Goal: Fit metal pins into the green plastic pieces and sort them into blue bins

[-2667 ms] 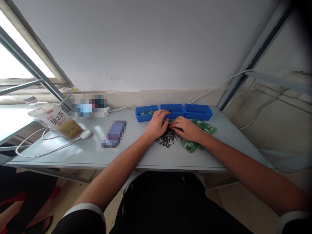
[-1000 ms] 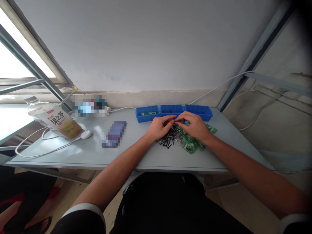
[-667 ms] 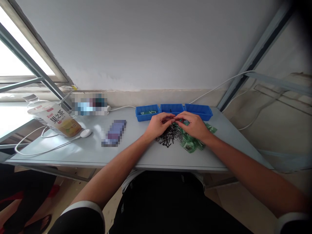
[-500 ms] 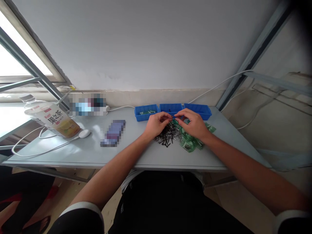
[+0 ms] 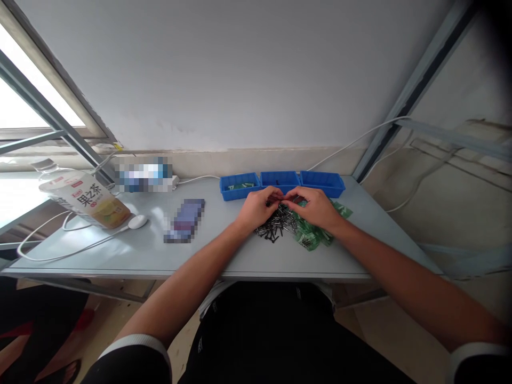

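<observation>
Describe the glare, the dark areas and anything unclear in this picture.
Head view: window blown out; glare on the table near the bottle; same view: top right corner dark, anything between the left hand and right hand too small to tell.

A plain, pale grey wall (image 5: pixel 256 74) fills the upper half of the view, slightly scuffed low down, with a beige band (image 5: pixel 256 160) along its base. At the upper left, a window (image 5: pixel 16 106) glows blank white; its daylight leaves soft shiny patches on the left of a light grey table (image 5: pixel 236 256) standing against the wall. Slanting grey metal posts rise at both ends, the left post (image 5: pixel 82 146) crossing the window, the right post (image 5: pixel 420 90) edged in dark. Beyond it, a dimmer, stained side wall (image 5: pixel 468 186) lies in shadow. Beneath the table, tan floor (image 5: pixel 372 320) shows.
</observation>
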Action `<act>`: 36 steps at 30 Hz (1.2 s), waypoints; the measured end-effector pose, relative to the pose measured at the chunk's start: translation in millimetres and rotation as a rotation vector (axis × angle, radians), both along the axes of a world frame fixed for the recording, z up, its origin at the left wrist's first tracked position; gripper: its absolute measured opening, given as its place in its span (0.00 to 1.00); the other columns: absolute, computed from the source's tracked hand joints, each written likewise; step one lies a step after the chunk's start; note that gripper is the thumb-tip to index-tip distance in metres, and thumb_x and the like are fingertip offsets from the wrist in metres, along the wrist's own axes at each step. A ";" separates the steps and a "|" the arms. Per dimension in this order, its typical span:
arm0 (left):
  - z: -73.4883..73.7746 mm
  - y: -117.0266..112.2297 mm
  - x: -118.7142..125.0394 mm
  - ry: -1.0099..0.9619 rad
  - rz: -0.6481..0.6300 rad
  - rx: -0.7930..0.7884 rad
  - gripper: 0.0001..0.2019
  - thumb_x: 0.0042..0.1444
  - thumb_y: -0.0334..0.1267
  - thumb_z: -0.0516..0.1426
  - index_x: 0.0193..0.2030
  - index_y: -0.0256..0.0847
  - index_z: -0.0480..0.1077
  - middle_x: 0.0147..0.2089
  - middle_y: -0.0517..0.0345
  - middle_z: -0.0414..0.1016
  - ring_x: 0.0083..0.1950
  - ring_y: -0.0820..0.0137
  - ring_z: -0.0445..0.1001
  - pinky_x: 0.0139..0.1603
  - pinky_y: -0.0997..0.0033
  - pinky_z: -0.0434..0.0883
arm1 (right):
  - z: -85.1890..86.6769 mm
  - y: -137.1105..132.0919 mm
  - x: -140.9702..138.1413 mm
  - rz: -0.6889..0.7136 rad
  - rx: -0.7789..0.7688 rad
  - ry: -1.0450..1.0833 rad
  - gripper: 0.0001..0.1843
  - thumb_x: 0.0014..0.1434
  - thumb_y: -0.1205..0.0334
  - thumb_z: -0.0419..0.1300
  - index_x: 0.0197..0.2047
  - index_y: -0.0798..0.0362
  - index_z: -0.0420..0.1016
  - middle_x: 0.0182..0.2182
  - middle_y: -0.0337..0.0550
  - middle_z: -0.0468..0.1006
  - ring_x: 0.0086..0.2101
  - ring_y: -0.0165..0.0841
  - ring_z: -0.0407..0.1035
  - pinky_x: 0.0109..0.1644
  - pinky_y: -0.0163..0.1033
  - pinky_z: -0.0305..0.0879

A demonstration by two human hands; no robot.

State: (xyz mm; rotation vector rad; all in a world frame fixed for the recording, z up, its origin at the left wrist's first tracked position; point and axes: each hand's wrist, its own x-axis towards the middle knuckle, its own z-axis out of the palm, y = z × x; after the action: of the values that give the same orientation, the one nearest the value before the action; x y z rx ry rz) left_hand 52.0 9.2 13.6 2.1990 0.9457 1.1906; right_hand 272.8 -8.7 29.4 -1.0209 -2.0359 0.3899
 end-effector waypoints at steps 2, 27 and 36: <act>0.5 0.6 0.6 -0.046 -0.012 -0.008 0.11 0.61 0.29 0.62 0.50 0.41 0.76 0.48 0.53 0.86 0.47 0.67 0.85 0.54 0.63 0.83 | 0.0 0.3 -0.1 -0.009 -0.006 0.010 0.11 0.66 0.50 0.66 0.41 0.48 0.82 0.39 0.45 0.87 0.37 0.42 0.80 0.44 0.47 0.79; 11.4 -3.7 0.7 -0.247 -0.110 -0.155 0.23 0.61 0.42 0.69 0.62 0.41 0.75 0.49 0.50 0.85 0.47 0.66 0.82 0.47 0.65 0.77 | -8.8 6.3 2.6 0.039 -0.243 0.227 0.17 0.64 0.46 0.67 0.47 0.50 0.83 0.37 0.44 0.86 0.32 0.39 0.79 0.39 0.46 0.78; 6.9 3.9 -1.5 -0.172 -0.116 -0.044 0.10 0.62 0.45 0.68 0.46 0.44 0.85 0.55 0.47 0.79 0.53 0.64 0.79 0.44 0.66 0.77 | -5.9 4.5 1.6 0.051 -0.268 0.222 0.14 0.64 0.49 0.67 0.46 0.50 0.84 0.36 0.44 0.86 0.31 0.38 0.79 0.38 0.45 0.79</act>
State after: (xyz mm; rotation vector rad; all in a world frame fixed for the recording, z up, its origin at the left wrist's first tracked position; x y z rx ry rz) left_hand 50.5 13.1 20.5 2.0498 0.7567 1.2676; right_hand 274.4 -4.2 23.5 -1.0342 -1.8442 0.7852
